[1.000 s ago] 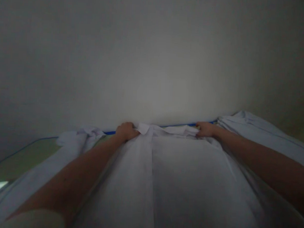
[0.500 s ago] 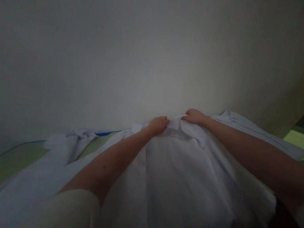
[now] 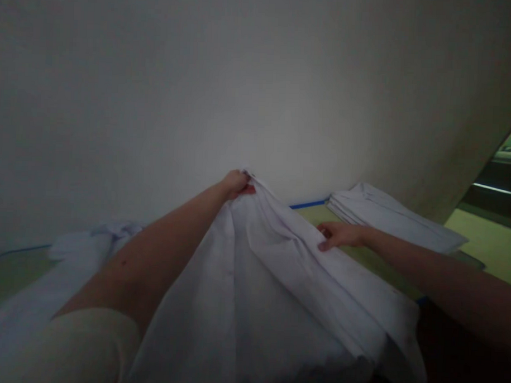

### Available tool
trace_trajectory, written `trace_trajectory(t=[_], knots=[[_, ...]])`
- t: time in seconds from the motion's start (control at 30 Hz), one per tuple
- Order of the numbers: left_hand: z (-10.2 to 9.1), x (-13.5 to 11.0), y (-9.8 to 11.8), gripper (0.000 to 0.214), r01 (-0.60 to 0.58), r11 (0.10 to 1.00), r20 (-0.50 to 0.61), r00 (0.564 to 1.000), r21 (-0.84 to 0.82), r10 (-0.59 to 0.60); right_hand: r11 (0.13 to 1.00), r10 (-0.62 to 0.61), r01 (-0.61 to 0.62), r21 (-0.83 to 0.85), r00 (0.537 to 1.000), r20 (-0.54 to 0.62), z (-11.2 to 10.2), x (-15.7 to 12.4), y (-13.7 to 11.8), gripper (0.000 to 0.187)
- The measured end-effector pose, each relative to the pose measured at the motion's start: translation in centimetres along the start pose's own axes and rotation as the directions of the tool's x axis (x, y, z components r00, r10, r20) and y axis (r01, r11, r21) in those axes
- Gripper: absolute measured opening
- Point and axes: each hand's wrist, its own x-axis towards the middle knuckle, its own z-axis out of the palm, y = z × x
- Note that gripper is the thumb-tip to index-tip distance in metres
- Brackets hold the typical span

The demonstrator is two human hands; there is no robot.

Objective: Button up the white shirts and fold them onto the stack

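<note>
A white garment (image 3: pixel 272 292), perhaps a shirt, hangs in long folds down the middle, its lower part spreading toward me. My left hand (image 3: pixel 237 183) is closed around its gathered top edge, lifted in front of the wall. Over at the garment's right edge is my right hand (image 3: pixel 341 235), with thumb and curled fingers apart. The thumb tip meets the cloth or lies right beside it; the blur hides which.
Folded white garments (image 3: pixel 389 215) lie stacked at the right on a yellow-green surface (image 3: pixel 362 259) with blue edging (image 3: pixel 309 204). More crumpled white cloth (image 3: pixel 85 252) lies at the left. A pale wall (image 3: pixel 259 91) rises directly behind.
My left hand has raised the garment's top edge and shifted left. My right hand has left that top edge and moved down to the right, uncovering the stack's near side.
</note>
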Motion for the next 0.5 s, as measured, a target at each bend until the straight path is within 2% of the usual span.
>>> trace_trajectory(t=[0.07, 0.13, 0.23, 0.3, 0.4, 0.5], knots=[[0.3, -0.4, 0.4, 0.010, -0.001, 1.000, 0.057, 0.998, -0.010, 0.002, 0.998, 0.028, -0.025, -0.060, 0.998, 0.048, 0.9, -1.3, 0.2, 0.044], [0.6, -0.5, 0.8, 0.010, 0.006, 1.000, 0.077, 0.997, -0.024, -0.005, 0.984, 0.049, -0.047, -0.171, 0.999, 0.004, 0.2, -3.0, -0.6, 0.036], [0.8, -0.5, 1.2, 0.008, 0.042, 0.997, 0.074, 0.997, -0.063, -0.038, 0.937, 0.041, -0.110, -0.333, 0.977, -0.207, -1.7, -6.1, -2.8, 0.035], [1.0, -0.3, 1.1, 0.007, 0.070, 0.991, 0.070, 0.996, -0.115, -0.062, 0.895, 0.020, -0.165, -0.415, 0.943, -0.332, -1.9, -8.0, -4.3, 0.039], [1.5, 0.0, 0.4, 0.007, 0.081, 0.983, 0.062, 0.996, -0.166, -0.072, 0.864, -0.004, -0.194, -0.464, 0.920, -0.392, 0.6, -9.8, -5.5, 0.044], [1.9, 0.4, -0.2, 0.011, 0.061, 0.983, 0.032, 0.998, -0.172, -0.056, 0.826, 0.022, -0.176, -0.535, 0.959, -0.282, 4.5, -11.1, -5.7, 0.026]])
